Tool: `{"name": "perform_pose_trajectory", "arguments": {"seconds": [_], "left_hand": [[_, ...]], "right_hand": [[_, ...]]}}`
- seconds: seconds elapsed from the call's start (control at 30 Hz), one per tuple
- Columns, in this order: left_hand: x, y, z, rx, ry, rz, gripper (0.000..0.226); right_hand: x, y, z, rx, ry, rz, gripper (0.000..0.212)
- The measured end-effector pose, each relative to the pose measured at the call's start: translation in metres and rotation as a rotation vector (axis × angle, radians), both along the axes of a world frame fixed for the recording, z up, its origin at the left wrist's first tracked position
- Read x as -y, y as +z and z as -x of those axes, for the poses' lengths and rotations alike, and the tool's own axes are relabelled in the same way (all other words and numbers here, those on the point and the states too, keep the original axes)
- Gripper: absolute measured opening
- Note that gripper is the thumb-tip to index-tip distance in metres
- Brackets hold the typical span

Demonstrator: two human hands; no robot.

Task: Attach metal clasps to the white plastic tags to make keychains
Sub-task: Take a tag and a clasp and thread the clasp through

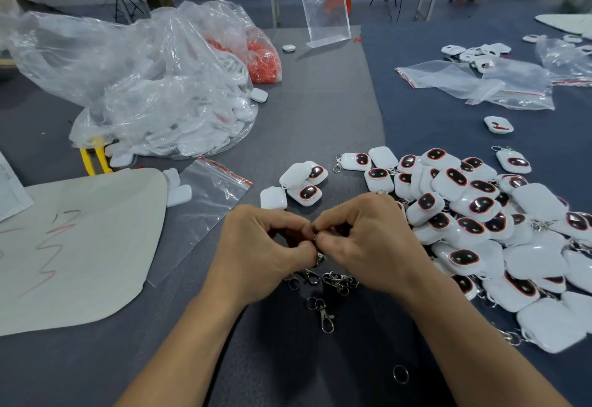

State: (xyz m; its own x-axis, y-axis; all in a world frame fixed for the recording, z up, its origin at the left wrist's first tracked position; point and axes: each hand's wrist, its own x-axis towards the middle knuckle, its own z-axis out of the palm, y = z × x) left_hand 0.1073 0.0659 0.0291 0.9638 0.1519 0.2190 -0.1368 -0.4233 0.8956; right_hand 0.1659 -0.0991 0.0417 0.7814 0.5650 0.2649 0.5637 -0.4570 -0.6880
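At the bottom centre of the frame a single split ring [400, 374] is seen lying on the grey worktop [320, 102]. Just above it a lone clasp with two rings [323, 313] is laid, and beyond that a small heap of loose clasps [339, 281] is gathered below the wrists.

At the middle of the frame the left hand [259, 252] and the right hand [368, 240] are brought together. The grip of each is clamped, finger against thumb, on one metal clasp [319, 258], whose silver hook is seen hanging beneath the fingertips. Whether a tag is also held cannot be told, as the palms are hidden.

To the right a pile of white tags [480, 214] is spread out. They are rounded, glossy and white, many with a dark oval window edged in red, and some with clasps already fitted. A smaller group of tags [298, 182] is placed just above the hands.

At the left a white sheet [96, 262] is marked with red strokes that cannot be read. Beside it a clear zip bag [208, 201] with a red strip is laid flat. In the upper left a large clear bag [160, 102] filled with white pieces is slumped, and a clear stand [325, 5] is set at the top centre.
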Motion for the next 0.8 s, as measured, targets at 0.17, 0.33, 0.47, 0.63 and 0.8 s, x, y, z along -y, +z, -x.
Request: {"name": "perform_pose_trajectory", "arguments": {"seconds": [0.17,0.33,0.47,0.63,0.8], "left_hand": [[0.001,0.0,0.0,0.001,0.034,0.006,0.012],[0.004,-0.002,0.001,0.074,0.049,0.016,0.011],[0.006,-0.004,0.0,0.137,0.084,0.006,0.011],[0.006,-0.004,0.0,0.162,0.105,0.002,0.008],[0.005,-0.004,-0.005,0.12,0.152,0.079,0.007]], "right_hand": [[0.0,0.002,0.001,0.036,0.006,-0.006,0.021],[0.001,0.004,0.001,0.059,-0.017,0.005,0.021],[0.002,0.005,0.0,0.073,-0.025,0.023,0.022],[0.001,0.003,0.0,0.069,-0.042,0.002,0.024],[0.0,-0.007,-0.004,0.019,-0.091,-0.073,0.013]]}}
